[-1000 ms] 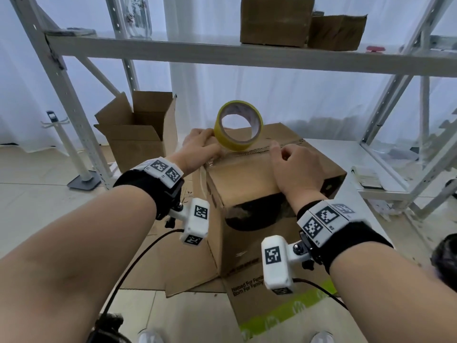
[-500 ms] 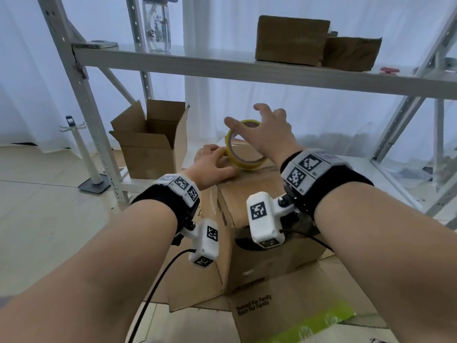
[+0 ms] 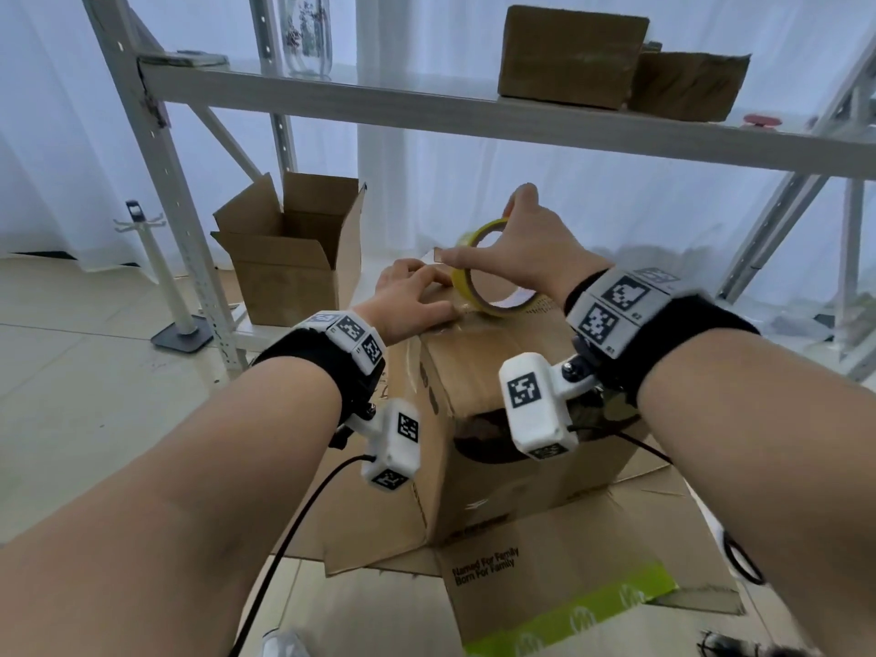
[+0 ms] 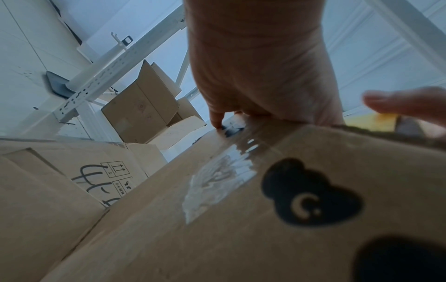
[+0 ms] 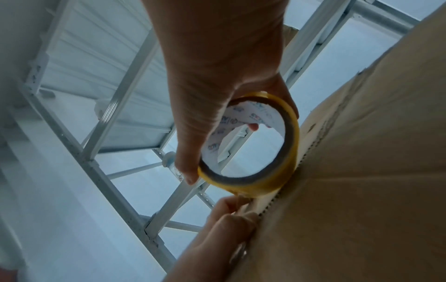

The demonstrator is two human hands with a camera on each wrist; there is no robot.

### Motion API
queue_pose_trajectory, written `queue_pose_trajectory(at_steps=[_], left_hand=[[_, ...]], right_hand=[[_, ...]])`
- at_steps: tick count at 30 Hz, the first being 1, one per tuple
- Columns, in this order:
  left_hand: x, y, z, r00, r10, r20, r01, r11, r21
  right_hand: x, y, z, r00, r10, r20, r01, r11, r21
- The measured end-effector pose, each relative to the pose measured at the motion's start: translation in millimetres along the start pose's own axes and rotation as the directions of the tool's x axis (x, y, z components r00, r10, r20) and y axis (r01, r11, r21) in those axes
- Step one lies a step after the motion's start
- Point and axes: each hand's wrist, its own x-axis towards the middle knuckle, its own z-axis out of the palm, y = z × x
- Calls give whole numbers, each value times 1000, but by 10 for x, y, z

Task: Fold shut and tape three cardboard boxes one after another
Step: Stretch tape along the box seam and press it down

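A closed cardboard box (image 3: 497, 372) stands in front of me on flattened cardboard. A yellow tape roll (image 3: 474, 282) stands on edge on the box's top seam, near the left end. My right hand (image 3: 516, 258) grips the roll from above, thumb on the outside and fingers through the core, as the right wrist view shows on the roll (image 5: 253, 152). My left hand (image 3: 412, 301) lies on the top's left edge beside the roll, fingers pressing the tape end down. A clear tape strip (image 4: 224, 171) runs down the box's side below the left hand (image 4: 253, 76).
An open box (image 3: 289, 258) sits on the low shelf at back left. Two closed boxes (image 3: 569, 54) stand on the upper shelf (image 3: 332, 92). A rack upright (image 3: 156, 182) and a white stand (image 3: 161, 277) are at left. Flattened cardboard (image 3: 545, 585) covers the floor.
The right hand left the box top, reached over and took the tape roll. The left hand let go of the roll and now presses on the box's left edge.
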Motion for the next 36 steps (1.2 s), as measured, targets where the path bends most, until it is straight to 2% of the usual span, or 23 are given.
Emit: queue_pose_trajectory(at_steps=[3, 6, 8, 11, 13, 16, 19, 24, 28, 33, 36], left_hand=[[0, 10, 5, 1000, 10, -22, -10, 1000, 2], [-7, 20, 11, 999, 5, -39, -4, 1000, 18], [-10, 12, 21, 999, 10, -48, -10, 1000, 7], [-19, -12, 28, 998, 23, -50, -25, 999, -47], [-17, -18, 38, 999, 24, -44, -27, 998, -58], [-14, -17, 29, 999, 33, -35, -35, 998, -47], [-23, -19, -5, 1000, 29, 4, -29, 1000, 1], [-12, 77, -108, 994, -22, 108, -2, 975, 220], [35, 249, -95, 987, -113, 111, 52, 894, 444], [24, 378, 6, 974, -196, 117, 101, 830, 548], [-6, 450, 18, 974, -175, 147, 45, 777, 628]], right_hand=[[-92, 40, -37, 995, -93, -43, 93, 996, -13], [-142, 39, 11, 955, -266, -131, 260, 963, -67], [-153, 110, 25, 936, -312, -164, 305, 950, -66], [-149, 367, -28, 945, -261, -196, 247, 965, -91], [-157, 533, -70, 957, -231, -174, 211, 969, -129], [-180, 626, -59, 960, -204, -189, 195, 979, -66], [-230, 636, -2, 965, -115, -235, 125, 992, 28], [-395, 718, 111, 956, 89, -280, 5, 948, 319], [-418, 717, 169, 956, 144, -255, -41, 928, 372], [-383, 723, 192, 962, 147, -230, -51, 925, 376], [-378, 727, 194, 961, 151, -232, -54, 924, 379]])
